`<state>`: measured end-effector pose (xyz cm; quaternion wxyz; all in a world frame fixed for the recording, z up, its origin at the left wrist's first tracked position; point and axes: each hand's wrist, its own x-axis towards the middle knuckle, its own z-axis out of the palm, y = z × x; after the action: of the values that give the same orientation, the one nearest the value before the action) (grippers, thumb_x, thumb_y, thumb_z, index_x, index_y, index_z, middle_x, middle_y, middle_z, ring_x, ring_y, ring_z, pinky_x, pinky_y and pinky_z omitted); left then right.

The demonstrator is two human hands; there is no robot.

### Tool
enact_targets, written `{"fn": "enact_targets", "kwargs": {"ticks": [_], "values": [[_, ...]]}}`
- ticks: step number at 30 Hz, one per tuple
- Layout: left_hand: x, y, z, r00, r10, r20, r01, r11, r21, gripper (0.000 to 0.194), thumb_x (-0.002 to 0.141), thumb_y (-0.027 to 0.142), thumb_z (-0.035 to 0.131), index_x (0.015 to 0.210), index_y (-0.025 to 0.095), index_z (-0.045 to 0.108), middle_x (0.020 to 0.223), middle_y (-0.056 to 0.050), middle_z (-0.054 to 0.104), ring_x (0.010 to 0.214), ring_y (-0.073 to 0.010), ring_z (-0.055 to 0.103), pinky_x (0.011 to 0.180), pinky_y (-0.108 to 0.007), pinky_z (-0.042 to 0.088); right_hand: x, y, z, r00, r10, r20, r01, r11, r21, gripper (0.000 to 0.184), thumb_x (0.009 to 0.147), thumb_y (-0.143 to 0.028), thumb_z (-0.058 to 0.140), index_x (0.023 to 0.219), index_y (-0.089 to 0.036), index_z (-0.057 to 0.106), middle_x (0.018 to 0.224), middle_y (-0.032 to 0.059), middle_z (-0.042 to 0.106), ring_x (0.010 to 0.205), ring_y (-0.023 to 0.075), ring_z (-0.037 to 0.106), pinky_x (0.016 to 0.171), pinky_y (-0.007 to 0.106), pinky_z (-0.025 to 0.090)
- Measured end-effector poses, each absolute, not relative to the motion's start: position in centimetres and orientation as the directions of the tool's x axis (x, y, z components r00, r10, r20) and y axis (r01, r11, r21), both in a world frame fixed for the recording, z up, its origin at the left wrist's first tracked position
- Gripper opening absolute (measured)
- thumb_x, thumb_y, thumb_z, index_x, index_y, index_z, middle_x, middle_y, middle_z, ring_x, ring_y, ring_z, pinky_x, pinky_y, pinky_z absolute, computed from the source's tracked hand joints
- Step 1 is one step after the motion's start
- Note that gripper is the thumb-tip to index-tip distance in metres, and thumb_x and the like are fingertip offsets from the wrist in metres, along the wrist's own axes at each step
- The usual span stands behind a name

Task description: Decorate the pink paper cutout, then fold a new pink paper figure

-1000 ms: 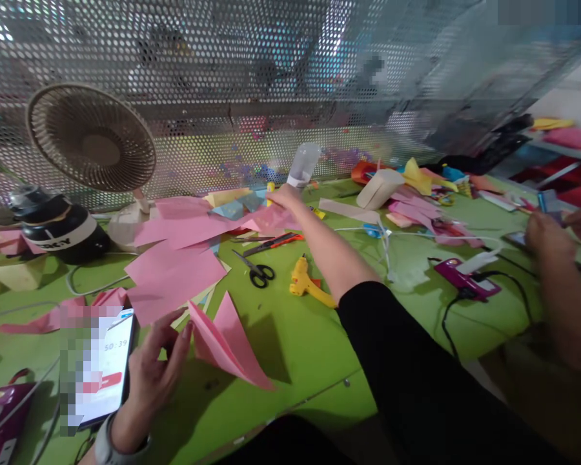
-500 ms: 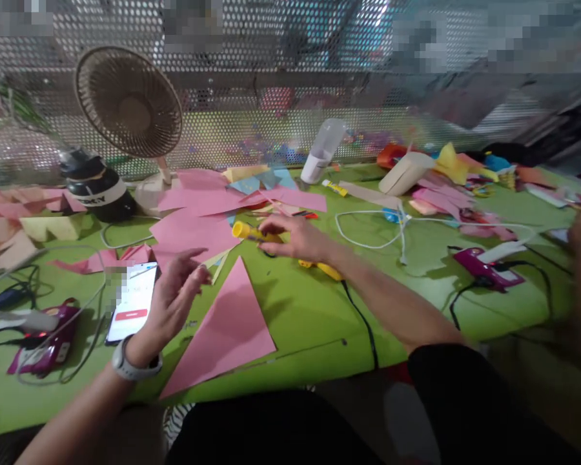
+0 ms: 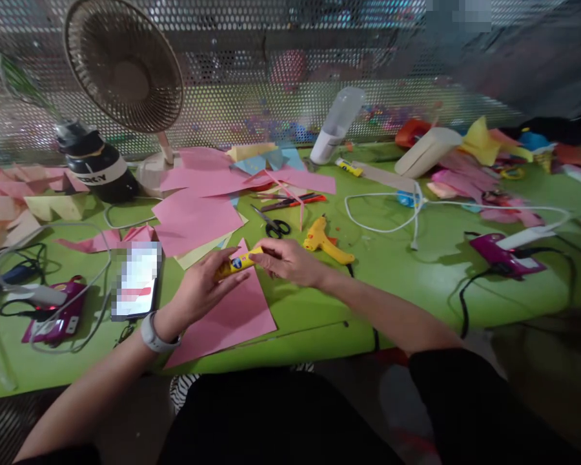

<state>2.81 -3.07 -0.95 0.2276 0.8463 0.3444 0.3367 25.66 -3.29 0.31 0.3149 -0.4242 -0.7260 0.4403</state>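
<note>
The left hand (image 3: 206,284) and right hand (image 3: 290,261) are gripping opposite ends of a yellow tube (image 3: 243,261) near the frame's centre, above pink paper (image 3: 237,316). A glue gun (image 3: 325,241) is lying right of centre, near scissors (image 3: 277,228).

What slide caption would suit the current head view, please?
Left hand and right hand hold a yellow tube over pink paper on a green table.
</note>
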Motion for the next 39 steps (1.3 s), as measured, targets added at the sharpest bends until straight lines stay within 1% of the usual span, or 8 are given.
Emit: {"fn": "enact_targets", "kwargs": {"ticks": [4,12,16,19,24,28,34,39], "values": [[3.3,-3.1,-1.0,0.612,0.694,0.379,0.519,-0.714,0.469,0.046,0.098,0.055,0.045,0.109,0.013,0.061,0.089,-0.010,0.072,0.068,-0.0181,0.067,0.058,-0.027,0.049,25.4,-3.5,0.4,-0.478,0.875,0.075,0.372,0.279,-0.885,0.051,0.092,-0.066,0.048,0.083,-0.017,0.059,0.059,-0.0029,0.054,0.055,0.0112,0.050,0.054,0.025,0.035],[3.7,-3.2,0.3,0.660,0.731,0.176,0.444,-0.568,0.693,0.037,0.098,0.049,0.047,0.108,0.016,0.059,0.081,-0.004,0.065,0.065,-0.0141,0.059,0.059,-0.025,0.043,26.1,-3.9,1.0,-0.528,0.846,0.070,0.403,0.322,-0.856,0.049,0.097,-0.062,0.041,0.088,-0.017,0.060,0.061,-0.0016,0.059,0.058,0.0120,0.055,0.058,0.025,0.038],[2.9,-2.8,0.5,0.714,0.691,-0.112,0.315,-0.175,0.933,0.040,0.100,0.051,0.042,0.104,0.016,0.061,0.067,0.002,0.052,0.051,-0.0092,0.045,0.048,-0.023,0.037,27.0,-3.7,1.4,-0.516,0.840,0.166,0.393,0.405,-0.826,0.042,0.096,-0.059,0.048,0.092,-0.019,0.059,0.067,-0.0019,0.056,0.060,0.0114,0.050,0.058,0.025,0.038],[2.0,-2.3,0.1,0.752,0.611,-0.248,0.216,0.127,0.968,0.042,0.101,0.051,0.038,0.105,0.015,0.061,0.061,0.005,0.044,0.045,-0.0068,0.035,0.042,-0.022,0.028,28.0,-3.2,1.4,-0.407,0.880,0.247,0.281,0.377,-0.882,0.036,0.093,-0.055,0.056,0.101,-0.020,0.058,0.075,-0.0007,0.057,0.065,0.0121,0.053,0.060,0.025,0.042],[1.8,-2.0,-1.1,0.769,0.639,-0.002,-0.058,0.072,0.996,0.022,0.093,0.037,0.063,0.105,0.018,0.058,0.094,-0.007,0.068,0.089,-0.0150,0.066,0.078,-0.029,0.050,28.9,-2.5,1.0,-0.277,0.939,0.205,0.175,0.259,-0.950,0.034,0.091,-0.050,0.060,0.108,-0.021,0.059,0.084,0.0007,0.060,0.069,0.0124,0.055,0.061,0.025,0.045],[2.1,-1.9,-1.7,0.725,0.682,0.093,-0.154,0.029,0.988,0.025,0.086,0.025,0.072,0.105,0.021,0.056,0.113,-0.011,0.069,0.116,-0.0223,0.063,0.095,-0.039,0.050,28.8,-2.1,0.5,-0.208,0.963,0.174,0.358,0.241,-0.902,0.031,0.090,-0.048,0.059,0.103,-0.021,0.062,0.073,-0.0015,0.056,0.063,0.0130,0.050,0.058,0.026,0.040],[2.3,-2.0,-2.3,0.663,0.739,0.117,-0.189,0.014,0.982,0.026,0.086,0.026,0.073,0.103,0.022,0.054,0.113,-0.011,0.070,0.127,-0.0251,0.058,0.101,-0.042,0.049,28.2,-1.0,-2.3,-0.223,0.965,0.135,0.731,0.257,-0.632,0.026,0.087,-0.043,0.060,0.096,-0.019,0.067,0.079,0.0028,0.066,0.065,0.0162,0.054,0.061,0.029,0.038],[2.5,-2.1,-2.9,0.612,0.778,0.141,-0.200,-0.021,0.980,0.022,0.087,0.022,0.071,0.100,0.020,0.053,0.123,-0.012,0.066,0.131,-0.0254,0.054,0.098,-0.037,0.052,27.8,-0.4,-3.9,-0.223,0.967,0.128,0.860,0.256,-0.441,0.034,0.088,-0.038,0.060,0.115,-0.019,0.067,0.095,0.0089,0.070,0.081,0.0240,0.062,0.066,0.033,0.043]]}}
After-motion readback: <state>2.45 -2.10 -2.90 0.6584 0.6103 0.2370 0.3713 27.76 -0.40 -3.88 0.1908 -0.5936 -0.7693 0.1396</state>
